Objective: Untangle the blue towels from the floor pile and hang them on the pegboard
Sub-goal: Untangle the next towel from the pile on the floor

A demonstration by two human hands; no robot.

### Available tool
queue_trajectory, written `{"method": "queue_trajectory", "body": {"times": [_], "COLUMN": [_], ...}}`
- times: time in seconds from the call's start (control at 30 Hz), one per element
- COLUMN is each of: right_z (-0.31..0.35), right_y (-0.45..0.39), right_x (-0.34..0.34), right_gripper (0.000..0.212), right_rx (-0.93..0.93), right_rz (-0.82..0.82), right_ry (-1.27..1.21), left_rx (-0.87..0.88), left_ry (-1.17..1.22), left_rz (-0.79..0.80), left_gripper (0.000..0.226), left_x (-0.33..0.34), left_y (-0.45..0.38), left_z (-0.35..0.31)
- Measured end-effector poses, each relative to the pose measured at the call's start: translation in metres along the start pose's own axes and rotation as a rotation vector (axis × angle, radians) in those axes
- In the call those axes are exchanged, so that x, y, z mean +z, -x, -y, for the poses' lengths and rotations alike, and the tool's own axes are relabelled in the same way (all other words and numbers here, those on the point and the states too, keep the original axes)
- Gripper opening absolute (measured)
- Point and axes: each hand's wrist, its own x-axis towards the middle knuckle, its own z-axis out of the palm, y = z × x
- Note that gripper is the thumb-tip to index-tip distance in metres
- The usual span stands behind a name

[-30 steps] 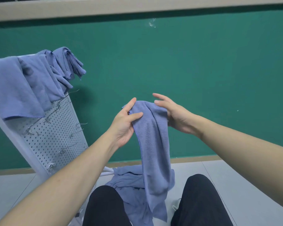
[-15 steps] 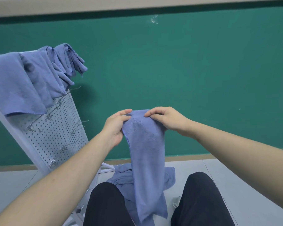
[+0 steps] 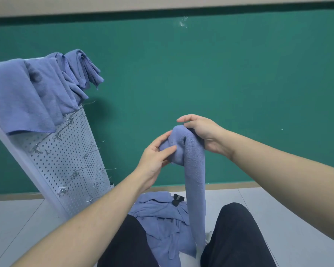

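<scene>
I hold one blue towel [image 3: 194, 170] up in front of the green wall; it hangs as a narrow strip down between my knees. My right hand [image 3: 202, 133] grips its bunched top from the right. My left hand [image 3: 156, 153] pinches a fold of the same towel just left of that. A pile of blue towels [image 3: 158, 214] lies on the floor between my legs. The white pegboard [image 3: 66, 162] leans at the left, with several blue towels [image 3: 37, 87] draped over its top edge.
Metal hooks [image 3: 93, 149] stick out of the pegboard's face toward the right. A small black object [image 3: 177, 199] lies on the floor pile. My dark-trousered knees [image 3: 237, 234] frame the pile. Grey floor tiles [image 3: 297, 228] spread to the right, below the green wall [image 3: 220, 83].
The towel was spread flat between both hands; now its top is gathered into a bunch and it hangs as a narrower strip. Both hands have drawn closer together around it.
</scene>
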Motion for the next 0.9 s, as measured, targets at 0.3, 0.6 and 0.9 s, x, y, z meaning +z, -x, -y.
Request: {"method": "queue_trajectory", "body": {"times": [0.3,0.6,0.9], "right_z": [0.001,-0.009,-0.028], "right_y": [0.000,0.008,0.006], "right_x": [-0.008,-0.013,-0.014], "right_gripper": [0.027,0.044,0.030], "right_rx": [0.081,-0.071,-0.153], "right_rz": [-0.038,0.169,0.158], "right_ry": [-0.034,0.055,0.122], "left_rx": [0.060,-0.004,-0.076], "left_ry": [-0.113,0.029,0.181], "left_rz": [-0.080,-0.004,-0.184], "left_gripper": [0.044,0.067,0.071], "left_x": [0.004,-0.004,-0.024], "left_y": [0.001,-0.006,-0.013], "left_z": [-0.016,-0.030,-0.038]}}
